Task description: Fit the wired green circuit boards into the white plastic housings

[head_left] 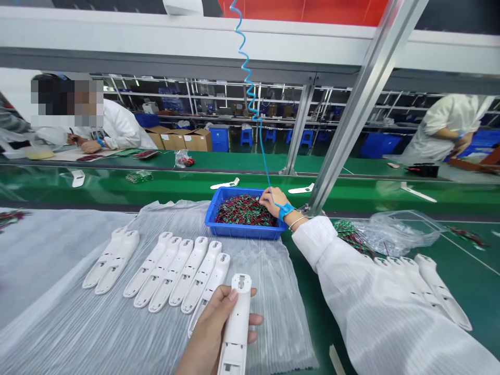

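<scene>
Far left, beyond the green conveyor belt (156, 185): a co-worker's hand (80, 147) resting on papers, well apart from everything on the near side. Next, on a sheet of bubble wrap (273, 312), white plastic housing shells (167, 271) in a slanted row, a gap after the first two, open wrap between them and the sheet's left edge. Low centre: left hand (207, 333) around one more white plastic shell (238, 323), fingers curled behind it, thumb pressed along its side, the shell's top end just beside the row, its lower end cut off by the frame's bottom edge. Above, at the wrap's far edge: blue plastic tray (238, 233), heaped with small green circuit boards (244, 211) trailing red and black wires. Right hand (273, 202) at the tray's right corner, fingers bunched together, tips sunk among the wires, any pinch hidden. Blue wrist strap (285, 211) on that wrist, coiled blue cord (246, 78) rising from it. Farther right: clear plastic bag (402, 234) of boards on the green bench (469, 260), beside more white shells (429, 286) partly behind the right sleeve (332, 245).
</scene>
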Available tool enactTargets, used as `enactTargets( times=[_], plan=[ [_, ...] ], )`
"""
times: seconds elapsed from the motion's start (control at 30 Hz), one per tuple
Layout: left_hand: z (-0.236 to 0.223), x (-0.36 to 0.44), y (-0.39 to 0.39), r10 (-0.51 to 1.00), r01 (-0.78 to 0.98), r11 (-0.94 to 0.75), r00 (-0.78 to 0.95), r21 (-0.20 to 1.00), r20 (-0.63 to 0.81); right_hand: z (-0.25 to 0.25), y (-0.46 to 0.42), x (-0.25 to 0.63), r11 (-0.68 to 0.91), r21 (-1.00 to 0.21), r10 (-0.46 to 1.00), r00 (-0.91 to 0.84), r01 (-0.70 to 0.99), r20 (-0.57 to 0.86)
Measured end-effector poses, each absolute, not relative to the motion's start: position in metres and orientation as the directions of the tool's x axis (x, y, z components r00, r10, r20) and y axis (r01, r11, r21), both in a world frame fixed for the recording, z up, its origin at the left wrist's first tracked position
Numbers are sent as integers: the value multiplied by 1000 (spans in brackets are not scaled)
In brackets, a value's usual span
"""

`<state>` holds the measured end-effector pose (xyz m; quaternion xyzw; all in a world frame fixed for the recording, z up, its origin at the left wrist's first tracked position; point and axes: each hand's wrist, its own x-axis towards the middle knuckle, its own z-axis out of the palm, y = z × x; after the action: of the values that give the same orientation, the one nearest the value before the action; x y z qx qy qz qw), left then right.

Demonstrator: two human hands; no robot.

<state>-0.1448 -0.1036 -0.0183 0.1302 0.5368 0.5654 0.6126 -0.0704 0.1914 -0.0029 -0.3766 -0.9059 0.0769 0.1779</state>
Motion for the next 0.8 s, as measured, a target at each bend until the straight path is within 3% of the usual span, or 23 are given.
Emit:
enactTargets(
  times=[0.23, 0.5, 0.57, 0.8],
  plan=[
    [-8, -145, -95, 839, -545, 320, -217, 775, -499, 1, 185, -55, 659, -592, 741, -532, 464, 408],
    [-10, -137, -87, 912, -614, 196, -172, 764, -372, 40, 87, -2, 600, -794, 711, -518, 96, 475],
    [-10, -133, -86, 916, -604, 206, -157, 770, -368, 45, 56, 8, 623, -782, 694, -481, 28, 536],
    [-9, -124, -92, 939, -545, 157, -177, 823, -296, 26, 10, 9, 829, -555, 518, -471, 70, 714]
  ],
)
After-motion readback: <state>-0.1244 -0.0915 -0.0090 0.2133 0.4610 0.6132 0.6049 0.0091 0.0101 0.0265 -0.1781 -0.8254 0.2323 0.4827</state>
